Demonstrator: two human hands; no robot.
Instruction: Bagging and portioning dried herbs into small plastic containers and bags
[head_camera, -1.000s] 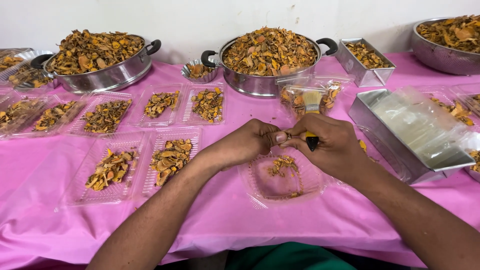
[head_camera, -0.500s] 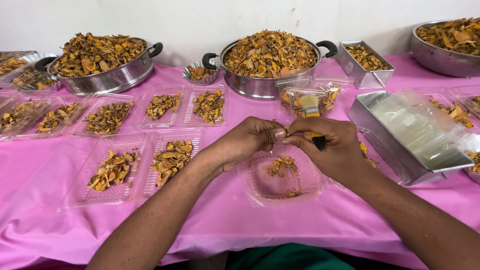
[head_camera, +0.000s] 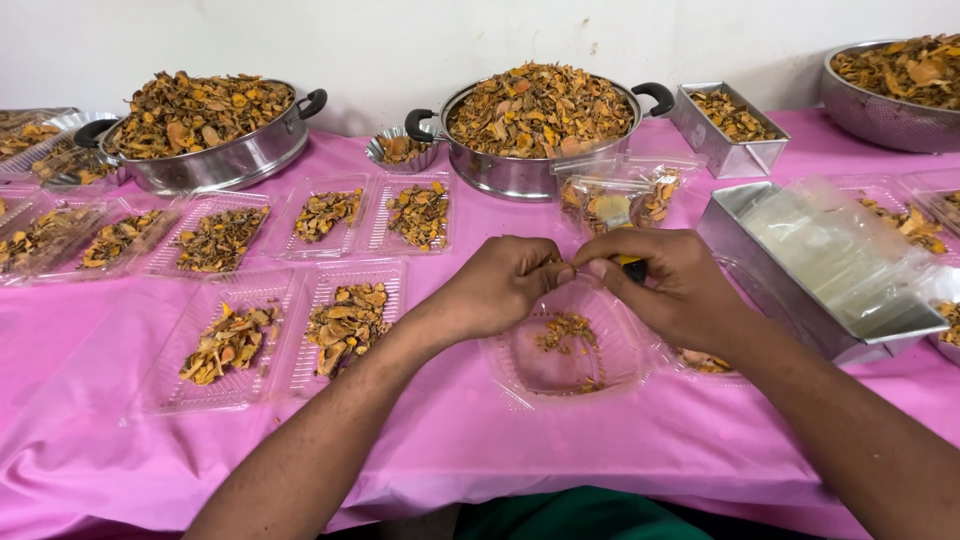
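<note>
Nothing much has shifted since earlier: my left hand (head_camera: 500, 283) and right hand (head_camera: 668, 285) stay pinched together on a small piece I can't make out, directly above the clear tray (head_camera: 610, 375). Both hands sit equally near that tray, with the right hand also clenching a dark yellow-tipped tool (head_camera: 633, 266).

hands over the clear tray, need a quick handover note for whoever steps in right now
Left hand and right hand: fingertips meet above the clear tray, pinching something small; a dark and yellow object shows in the right hand, kind unclear.
Things: the tray sits on the pink cloth, holding a few dried pieces.
Done: filled trays lie to the left.
Left: this tray is barely filled; the middle pot is heaped.
</note>
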